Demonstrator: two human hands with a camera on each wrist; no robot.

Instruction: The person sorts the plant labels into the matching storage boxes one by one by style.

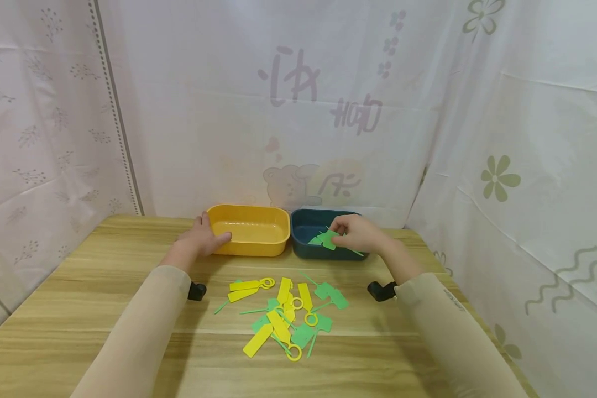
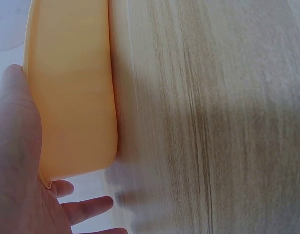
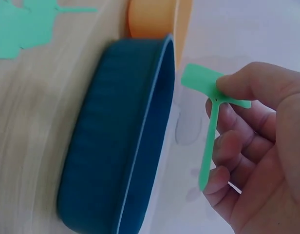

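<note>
My left hand (image 1: 199,237) rests at the left end of a yellow bin (image 1: 251,247), thumb over its rim and fingers straight and spread outside the end wall. In the right wrist view my right hand (image 3: 259,141) pinches a green T-shaped plant label (image 3: 201,80) between thumb and fingers, its thin stem pointing down. The head view has this hand over the dark blue bin (image 1: 323,252), where more green labels overlap the held one. In front lies a loose pile of yellow ring tags (image 1: 278,326) and green T-shaped labels (image 1: 303,335).
Both bins stand side by side at the back of the wooden table (image 1: 378,354), close to a patterned white curtain (image 1: 204,110). Black wrist-camera mounts (image 1: 382,291) stick out beside each sleeve.
</note>
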